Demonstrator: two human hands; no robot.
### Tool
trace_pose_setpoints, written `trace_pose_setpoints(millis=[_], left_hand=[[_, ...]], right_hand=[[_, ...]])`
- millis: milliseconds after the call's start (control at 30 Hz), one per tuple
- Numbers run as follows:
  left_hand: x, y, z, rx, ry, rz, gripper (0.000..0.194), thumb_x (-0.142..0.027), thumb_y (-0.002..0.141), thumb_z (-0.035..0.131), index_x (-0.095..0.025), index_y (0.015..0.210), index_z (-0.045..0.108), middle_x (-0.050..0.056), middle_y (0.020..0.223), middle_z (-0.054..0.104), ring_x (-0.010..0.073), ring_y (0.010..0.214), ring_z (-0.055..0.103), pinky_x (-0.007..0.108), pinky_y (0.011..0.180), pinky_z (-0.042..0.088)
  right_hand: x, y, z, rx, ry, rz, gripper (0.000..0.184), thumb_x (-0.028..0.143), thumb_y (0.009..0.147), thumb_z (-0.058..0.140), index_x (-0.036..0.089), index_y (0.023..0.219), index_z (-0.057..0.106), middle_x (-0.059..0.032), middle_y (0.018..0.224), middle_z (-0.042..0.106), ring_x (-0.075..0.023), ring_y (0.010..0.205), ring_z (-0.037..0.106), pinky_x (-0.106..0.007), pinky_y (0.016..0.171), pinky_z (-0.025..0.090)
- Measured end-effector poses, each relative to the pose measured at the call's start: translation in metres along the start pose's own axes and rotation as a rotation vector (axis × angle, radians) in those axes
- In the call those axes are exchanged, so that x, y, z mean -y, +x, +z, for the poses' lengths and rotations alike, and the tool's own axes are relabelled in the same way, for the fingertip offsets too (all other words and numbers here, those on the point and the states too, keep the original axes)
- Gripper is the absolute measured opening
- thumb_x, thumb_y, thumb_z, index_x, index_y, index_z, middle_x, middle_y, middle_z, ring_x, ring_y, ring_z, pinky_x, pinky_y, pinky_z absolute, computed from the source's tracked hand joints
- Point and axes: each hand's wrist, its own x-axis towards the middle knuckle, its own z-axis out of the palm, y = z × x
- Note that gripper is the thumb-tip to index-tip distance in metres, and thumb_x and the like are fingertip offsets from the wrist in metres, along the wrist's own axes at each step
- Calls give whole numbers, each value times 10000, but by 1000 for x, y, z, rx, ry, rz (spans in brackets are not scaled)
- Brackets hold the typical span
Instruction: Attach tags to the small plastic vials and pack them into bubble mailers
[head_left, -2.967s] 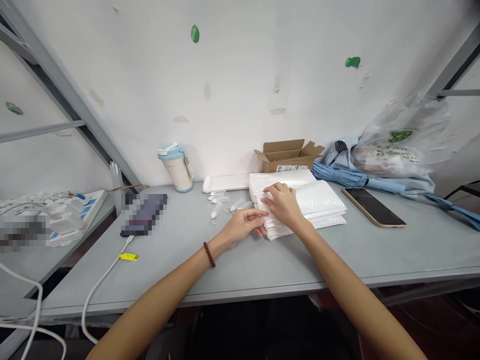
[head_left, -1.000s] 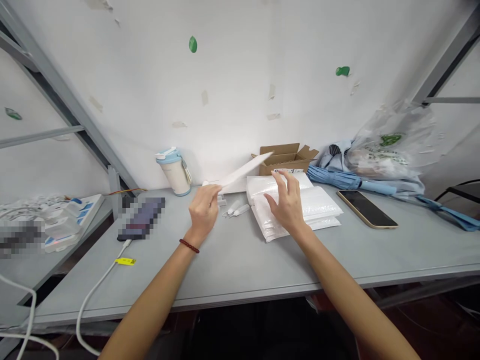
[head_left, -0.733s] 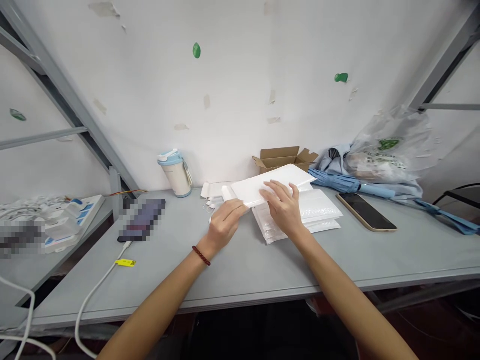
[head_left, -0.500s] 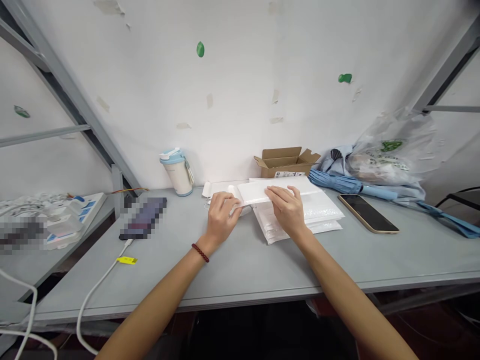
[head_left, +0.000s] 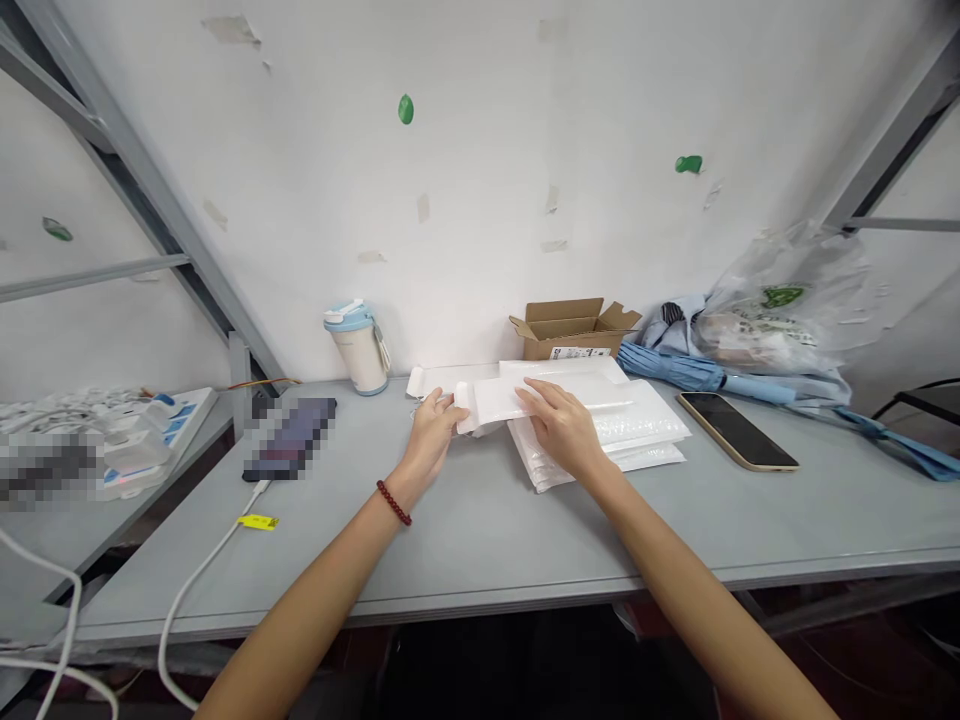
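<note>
A slim white cardboard box (head_left: 495,399) lies lengthwise between my hands, its end flap sticking out to the left. The thumb and fingers of my left hand (head_left: 431,430), with a dark red bead bracelet at the wrist, pinch that flap. My right hand (head_left: 562,430) grips the box's body from above, fingers along its upper side; the thumb is hidden. Beneath the box and the right hand is a stack of white bubble mailers (head_left: 652,425). Behind my left hand, more white box pieces (head_left: 429,377) lie against the wall.
An open brown carton (head_left: 574,335) stands behind the mailers. To the right are a smartphone (head_left: 739,430), a folded blue umbrella (head_left: 675,370) and a plastic bag (head_left: 787,310). A cream tumbler (head_left: 361,355) and a cabled phone (head_left: 292,440) are on the left.
My left hand has shifted slightly at the box's left end, where the flap now shows bent out between its fingers. The right hand has moved slightly left along the box.
</note>
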Motion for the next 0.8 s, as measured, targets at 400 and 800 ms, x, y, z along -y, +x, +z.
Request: trace_pose_setpoints(millis=[400, 800], left_hand=[[2, -7, 12, 319, 114, 58, 178, -213, 596, 679, -141, 748, 620, 1, 677, 630, 139, 625, 559, 266, 618, 450], [1, -5, 7, 392, 423, 168, 199, -284, 667, 554, -166, 542, 453, -54, 514, 408, 84, 504, 362, 213, 476, 271]], right_hand=[[17, -3, -7, 215, -13, -101, 717, 305, 804, 534, 216, 1449, 235, -190, 1521, 112, -370, 1383, 93, -579, 985, 271], [22, -1, -15, 165, 4, -108, 752, 310, 710, 581, 168, 1396, 305, -191, 1289, 370, -352, 1260, 251, -577, 1016, 146]])
